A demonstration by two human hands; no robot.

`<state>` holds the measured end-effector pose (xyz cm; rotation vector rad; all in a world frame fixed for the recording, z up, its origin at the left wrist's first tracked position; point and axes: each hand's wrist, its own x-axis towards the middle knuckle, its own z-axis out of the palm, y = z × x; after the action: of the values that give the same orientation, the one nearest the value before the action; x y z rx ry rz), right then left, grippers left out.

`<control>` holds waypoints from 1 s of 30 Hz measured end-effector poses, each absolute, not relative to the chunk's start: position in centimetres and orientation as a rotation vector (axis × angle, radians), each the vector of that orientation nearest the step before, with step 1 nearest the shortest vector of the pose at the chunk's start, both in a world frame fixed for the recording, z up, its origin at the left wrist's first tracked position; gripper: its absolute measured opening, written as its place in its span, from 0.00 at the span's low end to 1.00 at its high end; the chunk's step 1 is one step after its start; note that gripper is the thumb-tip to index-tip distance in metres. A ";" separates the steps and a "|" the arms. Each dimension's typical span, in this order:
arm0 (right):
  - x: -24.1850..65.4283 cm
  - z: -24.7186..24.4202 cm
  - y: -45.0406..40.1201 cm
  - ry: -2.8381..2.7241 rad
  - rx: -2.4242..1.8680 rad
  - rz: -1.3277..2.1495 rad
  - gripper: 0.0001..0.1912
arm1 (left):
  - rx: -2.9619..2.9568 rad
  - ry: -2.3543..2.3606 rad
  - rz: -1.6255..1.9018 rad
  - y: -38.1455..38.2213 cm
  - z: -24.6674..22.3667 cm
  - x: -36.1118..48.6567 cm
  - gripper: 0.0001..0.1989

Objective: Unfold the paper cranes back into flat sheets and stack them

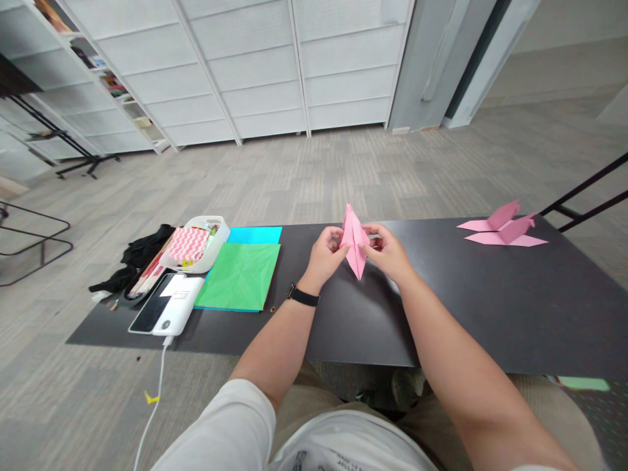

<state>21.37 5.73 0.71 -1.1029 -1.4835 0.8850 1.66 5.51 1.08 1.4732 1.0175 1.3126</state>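
A folded piece of pink origami paper, long and diamond-shaped with pointed ends, is held up over the dark table. My left hand grips its left edge, thumb on the near face and fingers curled behind. On the opposite edge, my right hand pinches the paper in the same way. A crease runs down the middle of the paper. The fingertips behind it are partly hidden.
Two folded pink paper birds rest at the far right. Left of my hands lie green paper sheets over blue paper. Further left are a white basket, a white power bank with a cable, and black cloth.
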 end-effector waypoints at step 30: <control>22.0 1.3 5.4 -1.569 -0.970 0.800 0.04 | 1.130 0.829 1.199 5.1 2.7 1.6 0.21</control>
<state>21.96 5.39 1.31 -0.9697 -1.5685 0.7997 1.58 5.10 2.66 1.1296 0.8285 1.1990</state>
